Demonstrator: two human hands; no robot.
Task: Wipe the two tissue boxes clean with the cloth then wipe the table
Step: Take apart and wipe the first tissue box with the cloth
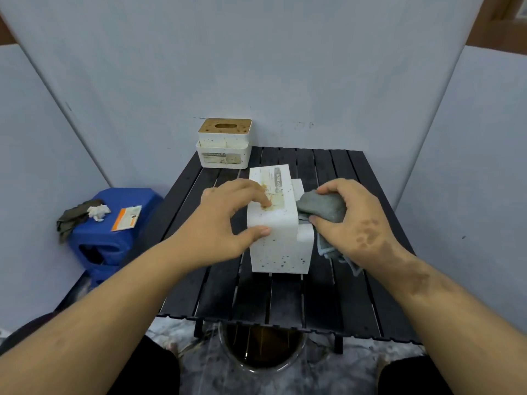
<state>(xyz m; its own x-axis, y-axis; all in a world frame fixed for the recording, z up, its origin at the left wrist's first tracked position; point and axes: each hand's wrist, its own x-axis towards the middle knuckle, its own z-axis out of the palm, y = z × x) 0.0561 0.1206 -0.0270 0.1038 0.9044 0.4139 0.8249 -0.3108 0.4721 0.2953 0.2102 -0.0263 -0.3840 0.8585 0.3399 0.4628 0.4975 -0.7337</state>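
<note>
**Cloth held at the side of the tipped tissue box**

The right hand (pixel 350 220) has its grip closed around a bunched grey cloth (pixel 322 208), fingers curled over the top and thumb beneath, with a loose tail of fabric hanging down toward the bench (pixel 285 297). The left hand (pixel 225 220) steadies the near tissue box (pixel 278 238): its fingertips press on the stained upper face and its thumb bears against the front face, a partly open grip pinching the box's corner.

That box sits at frame centre on the dark slatted bench, apparently tipped onto a side, its long axis running away from the viewer. The cloth touches or lies just beside the box's right side, so the brown-stained face lies up and to the left of the cloth. The right hand is the one placed to sweep leftward across it, though the left fingers sit on part of that stain and would probably need to shift.

The second tissue box (pixel 224 143), with a wooden top, stands at the bench's far-left corner, well apart from both hands.
</note>
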